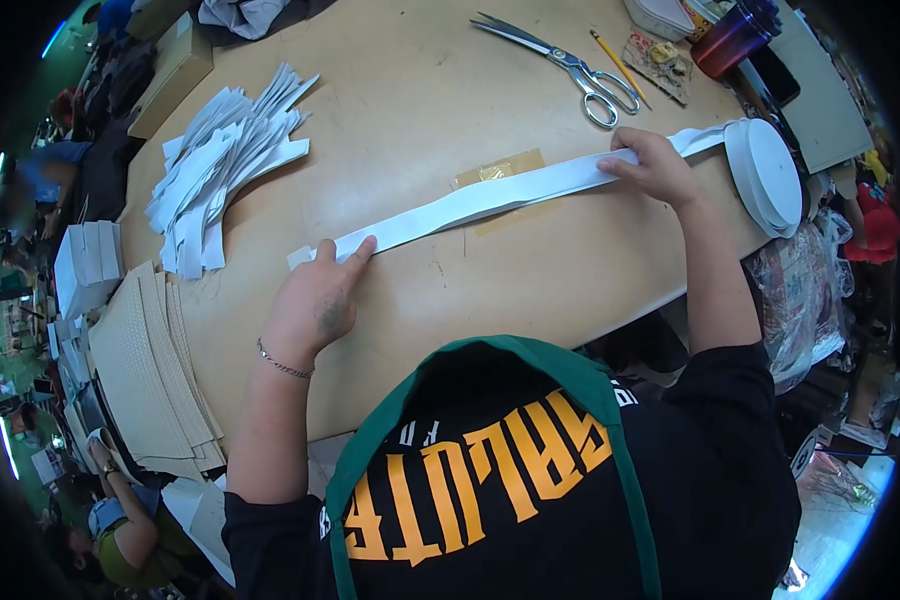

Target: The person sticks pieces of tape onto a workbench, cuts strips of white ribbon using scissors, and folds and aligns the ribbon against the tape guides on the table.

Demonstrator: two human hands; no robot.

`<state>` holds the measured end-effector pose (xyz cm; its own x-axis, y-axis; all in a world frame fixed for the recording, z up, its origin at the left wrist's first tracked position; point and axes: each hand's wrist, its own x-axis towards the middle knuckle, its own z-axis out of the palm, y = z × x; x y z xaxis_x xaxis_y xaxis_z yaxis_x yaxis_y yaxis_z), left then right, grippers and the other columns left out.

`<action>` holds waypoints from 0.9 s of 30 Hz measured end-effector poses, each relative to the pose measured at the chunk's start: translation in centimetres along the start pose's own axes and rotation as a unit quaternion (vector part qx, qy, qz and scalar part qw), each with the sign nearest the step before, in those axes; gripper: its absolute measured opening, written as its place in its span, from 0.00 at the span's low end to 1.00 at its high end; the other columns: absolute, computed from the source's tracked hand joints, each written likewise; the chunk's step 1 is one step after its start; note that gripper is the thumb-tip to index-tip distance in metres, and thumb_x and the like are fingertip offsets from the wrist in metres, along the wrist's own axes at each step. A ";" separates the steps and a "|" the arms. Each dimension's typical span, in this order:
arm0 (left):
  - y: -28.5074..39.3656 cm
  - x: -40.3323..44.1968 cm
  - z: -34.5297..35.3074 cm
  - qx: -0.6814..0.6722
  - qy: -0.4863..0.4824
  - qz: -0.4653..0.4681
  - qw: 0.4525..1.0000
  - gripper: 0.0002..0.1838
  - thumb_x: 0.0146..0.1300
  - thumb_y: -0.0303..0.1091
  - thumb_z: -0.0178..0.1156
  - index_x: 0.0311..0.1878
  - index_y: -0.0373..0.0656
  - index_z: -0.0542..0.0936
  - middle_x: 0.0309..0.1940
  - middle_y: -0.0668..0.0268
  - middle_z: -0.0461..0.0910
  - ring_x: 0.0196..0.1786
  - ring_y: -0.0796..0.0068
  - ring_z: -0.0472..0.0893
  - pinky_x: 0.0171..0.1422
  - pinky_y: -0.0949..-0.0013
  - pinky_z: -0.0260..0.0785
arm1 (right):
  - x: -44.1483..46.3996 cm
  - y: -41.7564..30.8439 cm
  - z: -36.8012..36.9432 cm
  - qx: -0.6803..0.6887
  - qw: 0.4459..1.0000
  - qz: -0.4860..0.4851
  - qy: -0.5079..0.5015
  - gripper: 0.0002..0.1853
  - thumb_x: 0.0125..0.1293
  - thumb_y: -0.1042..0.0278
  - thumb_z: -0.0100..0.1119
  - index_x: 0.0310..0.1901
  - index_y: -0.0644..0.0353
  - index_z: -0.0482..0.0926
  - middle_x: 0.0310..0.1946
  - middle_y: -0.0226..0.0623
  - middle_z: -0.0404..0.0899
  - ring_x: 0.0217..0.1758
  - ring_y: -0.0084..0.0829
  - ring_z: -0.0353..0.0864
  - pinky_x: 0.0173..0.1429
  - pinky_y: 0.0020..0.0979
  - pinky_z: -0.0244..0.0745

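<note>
A wide white elastic band [490,200] runs across the table between my hands, drawn off a roll [765,180] at the right edge. My left hand [320,290] holds the band near its left end, thumb and index finger on top; its other fingers are curled out of sight. The thumb and fingers of my right hand [660,165] pinch the band a short way from the roll. Beneath the middle of the band, brown tape [515,166] is stuck to the tabletop. Left of my left hand lies a heap of cut white strips [225,165].
Large scissors [570,70] and a yellow pencil [620,68] lie at the back. A dark tumbler [735,40] and a phone [773,78] are at the back right. Beige sheets [150,370] stack at the left edge. Another person [135,520] sits at lower left.
</note>
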<state>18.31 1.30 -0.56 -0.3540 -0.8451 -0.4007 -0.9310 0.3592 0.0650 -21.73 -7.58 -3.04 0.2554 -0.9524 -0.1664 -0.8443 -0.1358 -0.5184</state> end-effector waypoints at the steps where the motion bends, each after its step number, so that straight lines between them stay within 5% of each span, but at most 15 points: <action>1: 0.1 0.0 0.0 0.004 -0.003 -0.002 1.000 0.36 0.48 0.22 0.54 0.65 0.53 0.66 0.38 0.50 0.71 0.32 0.53 0.78 0.40 0.60 0.73 | 0.2 -0.1 0.1 -0.005 1.000 -0.013 0.000 0.17 0.55 0.54 0.65 0.34 0.61 0.77 0.29 0.44 0.78 0.36 0.40 0.78 0.41 0.36 0.70; 8: 0.1 0.0 -0.3 0.008 -0.016 -0.010 1.000 0.36 0.49 0.22 0.53 0.65 0.54 0.65 0.39 0.50 0.71 0.32 0.53 0.79 0.39 0.60 0.74 | 0.5 1.1 -0.2 -0.055 0.998 0.020 0.033 0.19 0.54 0.52 0.65 0.37 0.60 0.77 0.32 0.44 0.79 0.39 0.42 0.79 0.45 0.37 0.71; 13: 0.0 -0.2 -0.1 -0.005 -0.008 -0.013 1.000 0.36 0.49 0.22 0.53 0.66 0.54 0.64 0.41 0.50 0.71 0.33 0.53 0.79 0.39 0.60 0.74 | 0.1 1.6 -0.5 -0.243 0.968 0.041 0.052 0.20 0.51 0.51 0.66 0.40 0.55 0.78 0.37 0.38 0.79 0.47 0.40 0.76 0.56 0.41 0.65; 16: 0.1 -0.3 0.1 -0.010 0.004 -0.012 1.000 0.35 0.50 0.23 0.53 0.65 0.53 0.65 0.42 0.50 0.71 0.33 0.53 0.79 0.39 0.60 0.74 | -0.9 0.3 0.7 -0.326 0.915 0.029 0.235 0.20 0.52 0.51 0.66 0.42 0.55 0.77 0.40 0.37 0.78 0.48 0.42 0.75 0.57 0.42 0.64; 19: 0.1 -0.2 0.3 -0.015 0.020 -0.009 1.000 0.35 0.49 0.22 0.53 0.65 0.53 0.66 0.42 0.50 0.71 0.33 0.53 0.79 0.38 0.60 0.74 | -0.6 -3.0 4.7 -0.169 0.928 -0.148 0.297 0.16 0.53 0.59 0.64 0.42 0.54 0.77 0.40 0.40 0.77 0.48 0.42 0.74 0.56 0.42 0.67; 22: 0.2 -0.2 0.1 -0.013 0.015 -0.012 1.000 0.35 0.49 0.22 0.54 0.65 0.52 0.66 0.42 0.50 0.71 0.33 0.53 0.79 0.38 0.60 0.74 | -2.2 -9.4 10.5 -0.143 0.908 -0.355 0.167 0.09 0.55 0.70 0.55 0.38 0.58 0.77 0.47 0.40 0.77 0.53 0.41 0.74 0.59 0.42 0.67; 27: 0.0 -0.3 0.5 -0.013 0.036 -0.002 0.999 0.35 0.49 0.21 0.54 0.65 0.51 0.66 0.42 0.49 0.71 0.33 0.55 0.79 0.38 0.61 0.74 | -0.5 -11.3 12.5 -0.120 0.927 -0.314 0.164 0.11 0.53 0.71 0.53 0.40 0.57 0.77 0.50 0.34 0.75 0.55 0.38 0.72 0.59 0.40 0.66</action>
<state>18.47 1.80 -0.91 -0.3550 -0.8727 -0.3352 -0.9341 0.3460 0.0884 -6.49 -2.14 -7.58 0.6095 -0.6907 0.3892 -0.6675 -0.7119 -0.2181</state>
